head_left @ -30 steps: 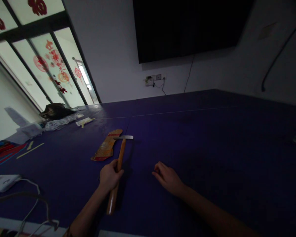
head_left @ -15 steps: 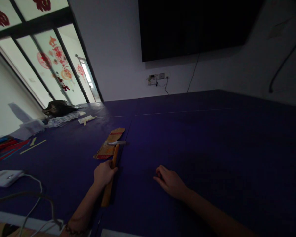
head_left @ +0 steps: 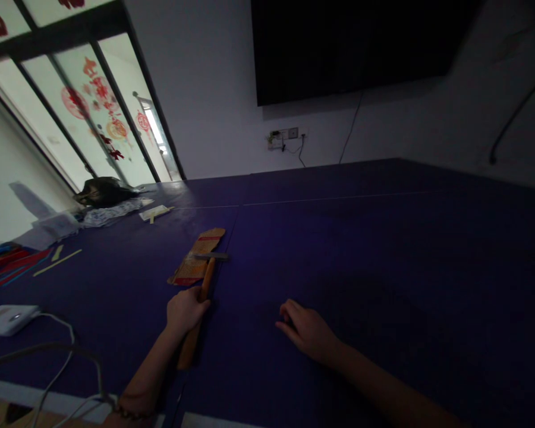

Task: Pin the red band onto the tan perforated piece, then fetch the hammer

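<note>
My left hand [head_left: 185, 310] is wrapped round the wooden handle of a hammer [head_left: 207, 278]. Its narrow metal head lies across a torn piece of printed brown cardboard [head_left: 197, 267], and the handle's butt end points toward me. My right hand [head_left: 307, 327] rests on the purple tabletop [head_left: 339, 249], to the right of the hammer and apart from it. Its fingers are loosely curled in, with a small gap at the thumb, and nothing shows in them.
A white device [head_left: 9, 320] with a cable sits at the left. Behind it lie red and blue strips [head_left: 15, 267] and thin pale strips [head_left: 57, 263]. Farther back are a white tray [head_left: 155, 212] and a dark bag [head_left: 104, 191]. A wall socket [head_left: 289, 134] is beyond the table.
The hammer's butt end has swung slightly left and toward me with my left hand. My right hand's thumb and fingers look slightly farther apart. The whole view has shifted a little.
</note>
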Motion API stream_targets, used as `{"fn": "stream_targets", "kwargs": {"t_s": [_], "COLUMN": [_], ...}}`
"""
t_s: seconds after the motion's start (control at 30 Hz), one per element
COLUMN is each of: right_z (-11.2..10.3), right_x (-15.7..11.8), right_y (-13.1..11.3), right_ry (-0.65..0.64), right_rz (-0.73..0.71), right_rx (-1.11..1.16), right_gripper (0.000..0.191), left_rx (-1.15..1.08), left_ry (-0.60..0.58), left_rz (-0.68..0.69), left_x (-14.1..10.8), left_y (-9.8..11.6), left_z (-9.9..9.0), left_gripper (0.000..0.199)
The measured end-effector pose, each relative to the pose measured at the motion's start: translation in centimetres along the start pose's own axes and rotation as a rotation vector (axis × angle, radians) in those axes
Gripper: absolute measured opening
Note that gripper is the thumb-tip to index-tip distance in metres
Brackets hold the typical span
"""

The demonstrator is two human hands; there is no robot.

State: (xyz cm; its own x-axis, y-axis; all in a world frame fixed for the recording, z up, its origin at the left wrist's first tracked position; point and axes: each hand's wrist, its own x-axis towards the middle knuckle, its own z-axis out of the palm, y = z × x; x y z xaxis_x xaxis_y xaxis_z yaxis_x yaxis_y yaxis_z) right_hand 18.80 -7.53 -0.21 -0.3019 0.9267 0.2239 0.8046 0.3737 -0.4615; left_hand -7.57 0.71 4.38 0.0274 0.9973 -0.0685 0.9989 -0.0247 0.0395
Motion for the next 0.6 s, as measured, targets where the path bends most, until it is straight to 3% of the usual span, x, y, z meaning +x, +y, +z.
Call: {"fn": "stream_targets", "kwargs": {"t_s": [0.6], "right_z": [-0.12], "right_x": [-0.12], "right_y": [-0.26], "right_ry": [-0.001], "right_rz": [-0.015], "right_rx": [-0.034], "right_gripper": [0.01], "left_rx": [0.065], "left_ry": [0.029], "left_rz": [0.022], "left_x": [-0.37], "left_y": [-0.15], "left_z": [-0.41], "left_gripper": [0.039]}}
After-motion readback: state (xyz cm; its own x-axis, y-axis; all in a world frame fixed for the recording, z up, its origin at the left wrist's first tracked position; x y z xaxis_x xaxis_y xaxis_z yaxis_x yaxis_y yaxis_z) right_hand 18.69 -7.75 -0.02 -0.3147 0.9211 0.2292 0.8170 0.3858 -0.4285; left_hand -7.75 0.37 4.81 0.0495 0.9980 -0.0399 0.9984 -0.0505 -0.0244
